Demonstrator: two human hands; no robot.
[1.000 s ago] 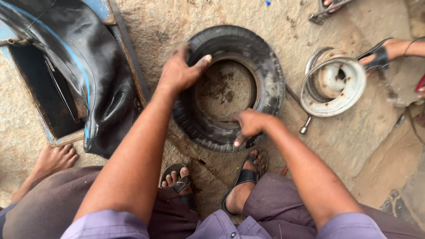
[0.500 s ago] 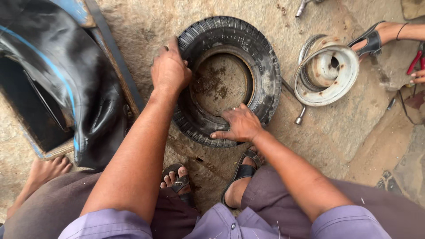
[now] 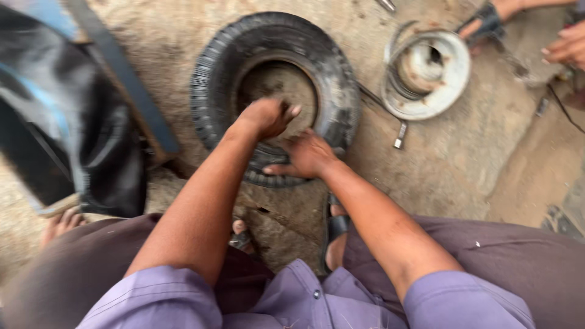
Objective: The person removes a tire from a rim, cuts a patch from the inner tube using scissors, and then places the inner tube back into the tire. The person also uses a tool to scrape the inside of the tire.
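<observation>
Head view: 1 black tyre [image 3: 274, 91] lies flat on the sandy ground [image 3: 451, 164], centre of the scene. The left hand [image 3: 265, 116] reaches into its opening, fingers curled, seemingly empty. The right hand [image 3: 304, 155] presses flat on the near sidewall, holding nothing. The step looks like working the near bead; the next move likely calls for a firm grip along that edge. To the far right sits 1 metal rim [image 3: 429, 76], with 2 hands of another person [image 3: 563, 45] beside it. At left lies 1 black inner tube [image 3: 91, 140].
</observation>
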